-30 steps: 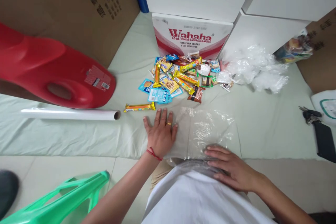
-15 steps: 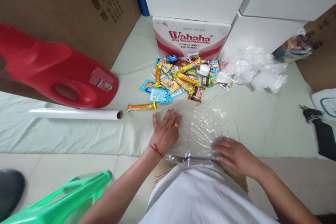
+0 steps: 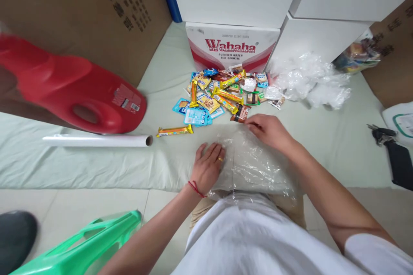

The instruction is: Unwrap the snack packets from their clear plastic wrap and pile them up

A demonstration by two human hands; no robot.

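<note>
My left hand (image 3: 209, 165) lies flat with fingers stretched out on the left part of a clear plastic sheet or bag (image 3: 248, 165). My right hand (image 3: 269, 131) is at the far edge of this plastic, its thumb and fingers drawn together. Those fingertips are right beside a brown snack packet (image 3: 240, 114); whether they grip it or the plastic, I cannot make out. Beyond my hands is a pile of small wrapped snacks, with yellow bars (image 3: 227, 95) and blue packets (image 3: 196, 116). A single yellow bar (image 3: 174, 131) lies apart, to the left.
Crumpled clear plastic (image 3: 309, 81) lies right of the pile. A white Wahaha carton (image 3: 232, 47) stands behind. On the left are a red jug (image 3: 80, 90) and a white roll (image 3: 100, 140). Keys (image 3: 382, 133) and a dark phone-like object (image 3: 400, 163) lie right. A green stool (image 3: 87, 245) stands below.
My right hand has moved forward and left, from the plastic's near right side to its far edge by the snacks. The plastic now spreads further right. My left hand is slightly nearer to me.
</note>
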